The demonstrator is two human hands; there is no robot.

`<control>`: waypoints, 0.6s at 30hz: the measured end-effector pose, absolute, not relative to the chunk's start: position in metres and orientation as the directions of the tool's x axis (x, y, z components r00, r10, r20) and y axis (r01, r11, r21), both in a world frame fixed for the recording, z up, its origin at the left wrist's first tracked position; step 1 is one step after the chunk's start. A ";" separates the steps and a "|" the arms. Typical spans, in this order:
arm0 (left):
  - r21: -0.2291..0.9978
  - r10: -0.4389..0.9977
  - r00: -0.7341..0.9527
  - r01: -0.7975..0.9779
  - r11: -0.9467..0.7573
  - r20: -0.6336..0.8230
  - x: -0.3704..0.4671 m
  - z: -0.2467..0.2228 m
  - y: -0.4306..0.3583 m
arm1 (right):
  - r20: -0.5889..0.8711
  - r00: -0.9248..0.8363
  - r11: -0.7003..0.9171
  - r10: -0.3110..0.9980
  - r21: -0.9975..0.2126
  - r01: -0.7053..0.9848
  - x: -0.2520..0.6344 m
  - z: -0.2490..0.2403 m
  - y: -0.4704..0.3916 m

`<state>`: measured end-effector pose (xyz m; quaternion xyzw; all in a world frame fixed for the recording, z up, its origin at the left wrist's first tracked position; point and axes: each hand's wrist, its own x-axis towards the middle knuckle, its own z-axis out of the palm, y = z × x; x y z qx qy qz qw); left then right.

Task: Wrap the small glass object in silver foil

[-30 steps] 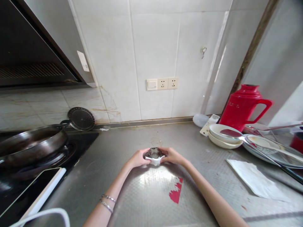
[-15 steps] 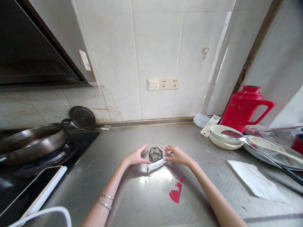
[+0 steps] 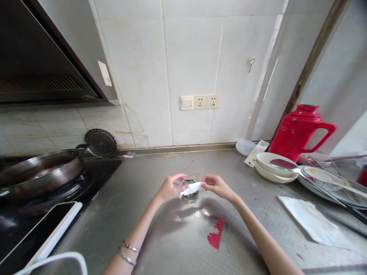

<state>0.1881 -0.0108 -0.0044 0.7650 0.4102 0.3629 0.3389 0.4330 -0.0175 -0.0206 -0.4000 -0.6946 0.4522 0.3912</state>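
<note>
A folded strip of white paper (image 3: 192,188) is stretched between my hands over a dark glass ashtray (image 3: 191,197), hiding the ashtray's middle. My left hand (image 3: 172,187) is pinched at the strip's left end, with two bracelets on the wrist. At the right end my right hand (image 3: 216,186) grips the paper between thumb and fingers. Nearer to me on the metal counter (image 3: 169,248), a torn red scrap (image 3: 215,236) lies right of the middle.
A pan (image 3: 43,172) sits on the black stove at the left, with a white-edged device in front. White bowls (image 3: 275,168), plates, a long ladle and a red thermos (image 3: 298,131) stand at the right, beside white paper (image 3: 314,221).
The white strip has risen from in front of the ashtray to over it. Both hands have closed further on its ends, and the view has shifted slightly.
</note>
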 end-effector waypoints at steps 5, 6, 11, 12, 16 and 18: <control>0.791 0.876 0.435 0.453 -0.411 0.205 0.195 -0.009 -0.015 | 0.279 -0.195 0.299 0.940 -0.951 0.081 0.418 -0.021 -0.020; 0.799 0.879 0.431 0.445 -0.405 0.205 0.196 -0.010 -0.015 | 0.281 -0.183 0.299 0.942 -0.951 0.081 0.415 -0.021 -0.021; 0.823 0.877 0.432 0.407 -0.396 0.208 0.198 -0.011 -0.017 | 0.257 -0.194 0.290 0.947 -0.943 0.164 0.404 -0.022 -0.025; 0.822 0.878 0.430 0.408 -0.398 0.212 0.199 -0.011 -0.016 | 0.262 -0.175 0.290 0.949 -0.944 0.158 0.404 -0.022 -0.025; 0.825 0.873 0.430 0.390 -0.409 0.229 0.199 -0.011 -0.017 | 0.286 -0.104 0.297 0.953 -0.949 0.105 0.404 -0.021 -0.024; 0.841 0.870 0.428 0.352 -0.410 0.245 0.201 -0.010 -0.018 | 0.301 -0.100 0.310 0.948 -0.946 0.093 0.402 -0.020 -0.025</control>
